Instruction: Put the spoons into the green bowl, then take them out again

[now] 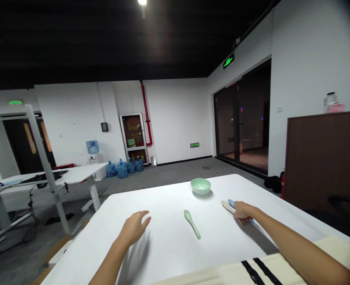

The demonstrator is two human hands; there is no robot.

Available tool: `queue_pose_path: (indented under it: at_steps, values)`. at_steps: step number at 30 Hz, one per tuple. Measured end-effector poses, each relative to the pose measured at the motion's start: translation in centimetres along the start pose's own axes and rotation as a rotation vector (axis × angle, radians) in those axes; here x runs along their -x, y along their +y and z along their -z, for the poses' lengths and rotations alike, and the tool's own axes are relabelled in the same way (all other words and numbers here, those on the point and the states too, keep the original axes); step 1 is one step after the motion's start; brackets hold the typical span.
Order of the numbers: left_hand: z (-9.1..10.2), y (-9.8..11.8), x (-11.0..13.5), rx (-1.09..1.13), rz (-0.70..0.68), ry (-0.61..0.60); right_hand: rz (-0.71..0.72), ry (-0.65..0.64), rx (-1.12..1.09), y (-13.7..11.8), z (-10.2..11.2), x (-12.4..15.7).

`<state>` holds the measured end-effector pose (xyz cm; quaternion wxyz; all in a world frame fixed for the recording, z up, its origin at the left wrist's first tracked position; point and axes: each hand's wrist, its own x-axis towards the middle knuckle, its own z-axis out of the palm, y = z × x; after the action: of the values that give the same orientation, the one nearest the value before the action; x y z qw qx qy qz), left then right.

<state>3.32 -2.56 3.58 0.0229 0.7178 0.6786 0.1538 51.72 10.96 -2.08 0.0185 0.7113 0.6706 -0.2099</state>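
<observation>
Right hand (244, 211) curled over cream spoon (227, 206) and blue spoon (231, 203), hold unclear. Open, empty left hand (133, 228) lay left of green spoon (192, 223): light, slick; take by handle.

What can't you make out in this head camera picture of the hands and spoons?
Head view:
The right hand hides the middles of the cream spoon and blue spoon, so whether it grips them cannot be told.
The pink label on the clear jar is too small to read.
The right forearm is cut off by the picture's lower edge.
</observation>
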Motion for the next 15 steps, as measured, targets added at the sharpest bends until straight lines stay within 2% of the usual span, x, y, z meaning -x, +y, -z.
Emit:
queue_pose_path:
  at_steps: [5,11,15]
  values:
    - [-0.1,-0.1,0.0,0.002,-0.002,-0.009,0.018,0.078,0.032,0.4,0.2,-0.8]
    - [0.2,0.2,0.2,0.005,0.001,-0.016,-0.027,0.335,0.084,1.6,0.8,-1.8]
    - [0.2,0.3,0.1,0.005,-0.001,-0.02,-0.072,0.302,0.082,2.6,0.5,-2.1]
